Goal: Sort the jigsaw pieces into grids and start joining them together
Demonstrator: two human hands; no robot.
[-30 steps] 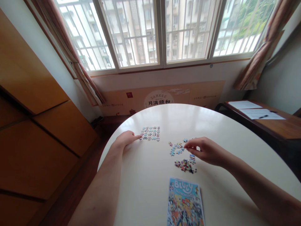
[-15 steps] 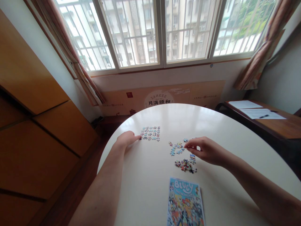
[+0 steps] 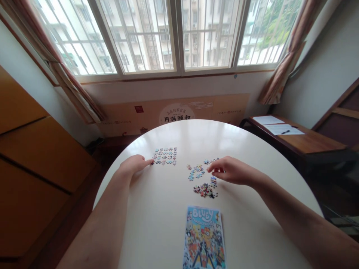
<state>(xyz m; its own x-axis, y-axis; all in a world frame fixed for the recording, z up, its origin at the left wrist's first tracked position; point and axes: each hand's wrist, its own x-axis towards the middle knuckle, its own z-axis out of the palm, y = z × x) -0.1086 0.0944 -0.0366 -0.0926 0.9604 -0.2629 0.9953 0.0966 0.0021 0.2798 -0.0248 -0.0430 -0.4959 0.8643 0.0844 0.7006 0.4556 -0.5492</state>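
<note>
The bare left forearm [image 3: 105, 209] slants in from the near left, the left hand [image 3: 135, 163] stretching one digit rightward. From the near right, the right forearm [image 3: 288, 209] reaches far and leftward; the right hand [image 3: 230, 170] bends its fingers, thumb below.

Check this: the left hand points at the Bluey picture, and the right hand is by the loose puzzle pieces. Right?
No, the head view shows the left hand pointing at the puzzle rows, not the Bluey picture. The right hand is by the loose puzzle pieces.
</note>
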